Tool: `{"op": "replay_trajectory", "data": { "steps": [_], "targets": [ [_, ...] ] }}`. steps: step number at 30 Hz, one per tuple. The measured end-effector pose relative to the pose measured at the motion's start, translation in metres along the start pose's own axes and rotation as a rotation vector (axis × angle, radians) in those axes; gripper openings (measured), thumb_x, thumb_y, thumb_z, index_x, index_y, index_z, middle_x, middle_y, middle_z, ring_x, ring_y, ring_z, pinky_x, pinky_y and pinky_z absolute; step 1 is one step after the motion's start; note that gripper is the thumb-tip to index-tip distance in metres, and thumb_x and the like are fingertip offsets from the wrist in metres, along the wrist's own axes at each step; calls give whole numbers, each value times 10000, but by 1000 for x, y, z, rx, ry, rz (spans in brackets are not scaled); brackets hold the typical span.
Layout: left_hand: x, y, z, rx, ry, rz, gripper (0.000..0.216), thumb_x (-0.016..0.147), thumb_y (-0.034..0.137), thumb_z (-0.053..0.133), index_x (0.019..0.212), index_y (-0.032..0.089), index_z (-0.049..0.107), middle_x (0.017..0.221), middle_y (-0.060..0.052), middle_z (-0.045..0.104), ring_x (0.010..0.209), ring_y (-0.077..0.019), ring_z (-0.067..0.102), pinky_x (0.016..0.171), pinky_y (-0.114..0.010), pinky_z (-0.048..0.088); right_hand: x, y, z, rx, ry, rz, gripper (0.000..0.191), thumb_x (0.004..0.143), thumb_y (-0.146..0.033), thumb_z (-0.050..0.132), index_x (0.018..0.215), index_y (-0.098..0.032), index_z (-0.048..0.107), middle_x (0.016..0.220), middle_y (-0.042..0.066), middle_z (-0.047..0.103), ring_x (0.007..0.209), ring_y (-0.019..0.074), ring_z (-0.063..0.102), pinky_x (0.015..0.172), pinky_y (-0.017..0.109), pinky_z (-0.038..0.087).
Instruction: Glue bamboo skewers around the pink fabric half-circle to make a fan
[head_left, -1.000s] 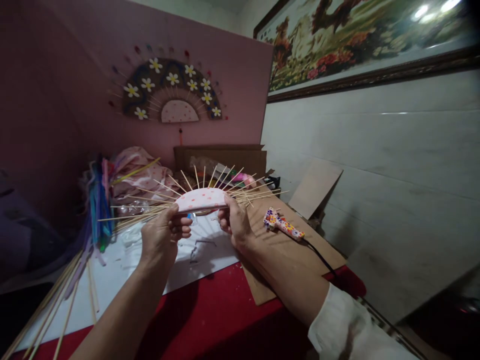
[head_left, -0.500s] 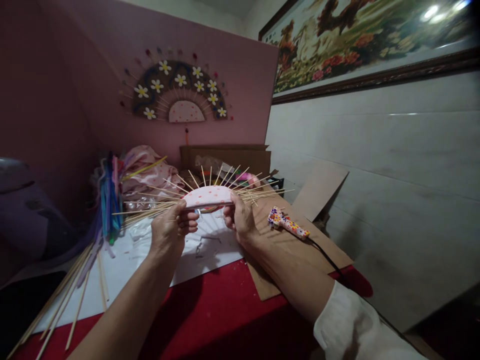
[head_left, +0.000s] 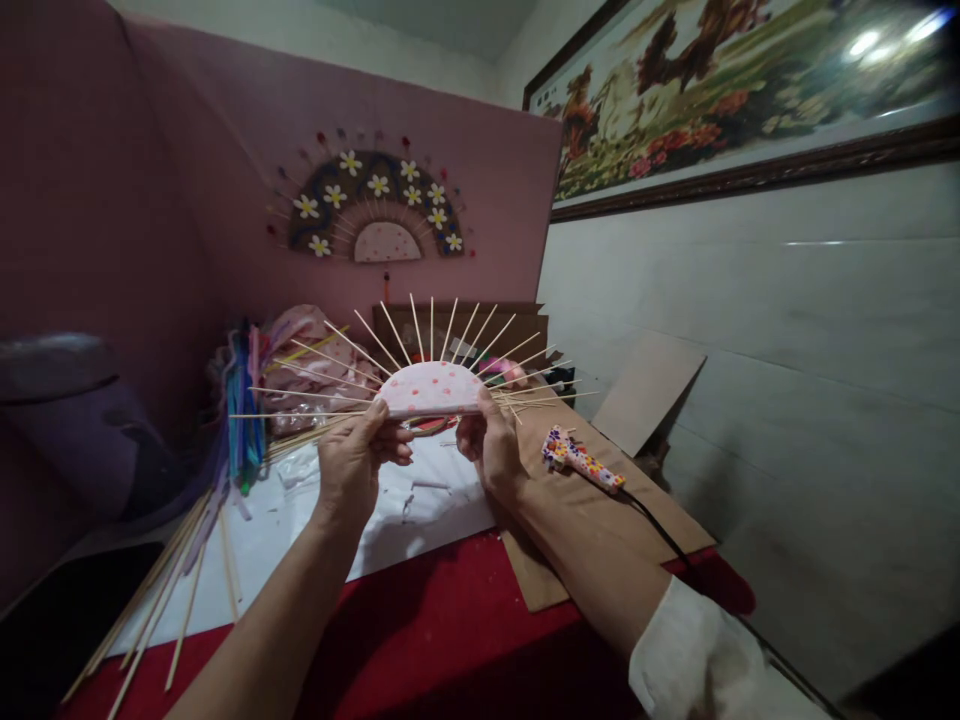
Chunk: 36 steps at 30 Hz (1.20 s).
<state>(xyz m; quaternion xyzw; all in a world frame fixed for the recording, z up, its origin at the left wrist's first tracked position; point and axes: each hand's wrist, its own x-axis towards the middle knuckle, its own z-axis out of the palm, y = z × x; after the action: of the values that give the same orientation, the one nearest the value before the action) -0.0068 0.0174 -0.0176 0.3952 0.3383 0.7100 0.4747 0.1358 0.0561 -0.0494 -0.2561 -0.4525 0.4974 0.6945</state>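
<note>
The pale pink half-round fabric piece with red spots (head_left: 431, 392) is in the centre of the frame, held above the red-covered tabletop (head_left: 420, 640); thin pale wooden sticks (head_left: 432, 330) spread out from its curved edge. To hold it well, I think one should press only the two lower corners, lightly and equally, so that the straight edge does not bend and no stick is pushed aside.

The left hand (head_left: 352, 455) has its fingers almost closed, with the left corner between them, the thumb uppermost and the others curled below. The right hand (head_left: 493, 447) pinches the right corner in a similar way. Both forearms enter from the bottom of the frame and come nearer to each other towards the piece; a white sleeve (head_left: 697, 650) covers part of the right one.
</note>
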Motion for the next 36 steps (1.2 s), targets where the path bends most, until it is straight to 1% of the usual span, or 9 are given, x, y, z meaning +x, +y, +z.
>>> {"op": "replay_trajectory", "data": {
  "steps": [3, 7, 11, 14, 18, 22, 27, 33, 36],
  "targets": [
    [-2, 4, 0, 7, -56, 87, 275, 662, 347, 715, 593, 92, 636, 518, -51, 661, 363, -137, 559, 361, -238, 465, 0, -4, 0, 45, -93, -64, 445, 829, -540, 477, 612, -160, 557, 418, -31, 492, 331, 72, 391, 341, 208, 249],
    [-4, 6, 0, 14, -106, 107, 284, 708, 362, 693, 616, 96, 657, 559, -60, 679, 393, -143, 579, 398, -254, 479, 1, -14, 5, 117, -152, -97, 435, 844, -540, 478, 682, -158, 610, 502, 0, 573, 429, 100, 486, 436, 229, 358],
    [-4, 4, 0, 39, -162, 100, 261, 728, 359, 684, 675, 102, 681, 623, -68, 701, 458, -152, 611, 465, -272, 506, 4, -22, 6, 301, -143, -12, 424, 762, -576, 580, 932, -195, 653, 766, 21, 689, 625, 136, 591, 564, 255, 451],
    [-4, 2, -1, 96, -193, 118, 260, 743, 371, 671, 720, 113, 691, 659, -70, 710, 494, -160, 623, 502, -285, 513, 6, -25, 3, 361, -93, 53, 403, 662, -479, 723, 964, -222, 654, 927, 7, 700, 798, 156, 622, 656, 259, 483],
    [-4, 0, -5, 208, -219, 133, 290, 770, 390, 639, 734, 109, 703, 671, -90, 707, 533, -171, 630, 549, -294, 514, 8, -29, -1, 400, -21, 158, 266, 618, -254, 767, 866, -220, 677, 861, -27, 704, 815, 128, 617, 720, 230, 490],
    [-6, 4, -2, 128, -195, 132, 234, 723, 350, 694, 821, 138, 705, 756, -70, 712, 638, -181, 646, 600, -288, 519, 6, -31, -1, 395, -65, 164, 227, 634, -238, 734, 856, -222, 689, 855, -23, 708, 844, 139, 619, 769, 242, 497],
    [-11, 12, 6, -114, -182, 99, 324, 695, 283, 724, 998, 181, 673, 944, -52, 711, 862, -173, 646, 787, -272, 494, 0, -24, 2, 415, -122, 213, 231, 629, -236, 739, 856, -215, 700, 855, -20, 711, 822, 141, 619, 768, 247, 501],
    [-13, 19, 6, -107, -96, 71, 226, 604, 251, 782, 802, 171, 709, 775, -14, 715, 723, -151, 645, 679, -233, 492, -5, -19, 3, 446, -134, 265, 225, 576, -239, 779, 777, -218, 679, 782, -29, 701, 760, 130, 609, 717, 234, 497],
    [-13, 20, 5, -117, -74, 80, 208, 591, 246, 790, 766, 170, 707, 718, -9, 709, 688, -151, 646, 681, -244, 495, -5, -19, 3, 453, -130, 269, 230, 566, -230, 781, 764, -222, 663, 783, -28, 699, 759, 137, 611, 735, 252, 503]
  ]
}}
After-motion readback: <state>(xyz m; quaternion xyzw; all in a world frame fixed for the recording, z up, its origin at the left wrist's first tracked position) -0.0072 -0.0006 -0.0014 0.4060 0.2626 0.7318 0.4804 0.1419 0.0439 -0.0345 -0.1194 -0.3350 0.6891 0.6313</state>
